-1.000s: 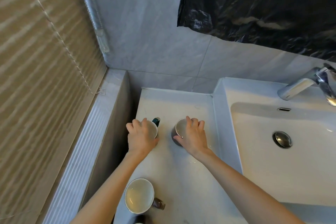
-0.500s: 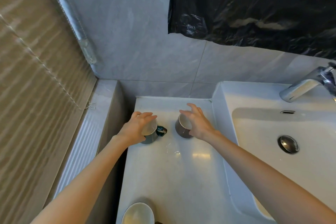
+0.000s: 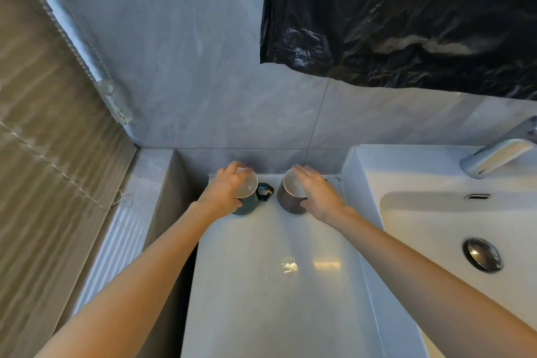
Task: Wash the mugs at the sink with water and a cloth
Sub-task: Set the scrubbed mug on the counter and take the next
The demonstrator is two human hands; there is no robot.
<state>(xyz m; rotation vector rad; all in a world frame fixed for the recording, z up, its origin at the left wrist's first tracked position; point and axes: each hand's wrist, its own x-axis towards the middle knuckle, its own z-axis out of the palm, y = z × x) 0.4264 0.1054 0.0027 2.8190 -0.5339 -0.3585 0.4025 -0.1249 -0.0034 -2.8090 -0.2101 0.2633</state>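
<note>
view from my head, looking down at a white surface [image 3: 261,314] beside a sink [image 3: 436,229]. two mugs stand upright side by side at the 12 o'clock end of the surface, near the grey tiled wall [image 3: 189,67], close together but not touching.

the left one is a dark teal mug [image 3: 251,206], glossy, with a pale inside and a looped handle pointing to 3 o'clock. my left grip [image 3: 225,193] is clamped on it from above, fingers curled over the far rim and thumb on the near side.

the right one is a brown mug [image 3: 286,204], with a matte dark outside and a white inside; its handle is hidden. my right grip [image 3: 319,197] is spread apart, fingers lying straight over the rim at its 3 o'clock side, thumb against the outer wall.

a small wet glint sits mid-surface. the sink lies at 3 o'clock, with a chrome faucet [image 3: 499,152] and a round drain plug [image 3: 482,254]. black plastic sheeting [image 3: 406,17] hangs on the wall at 1 o'clock.
</note>
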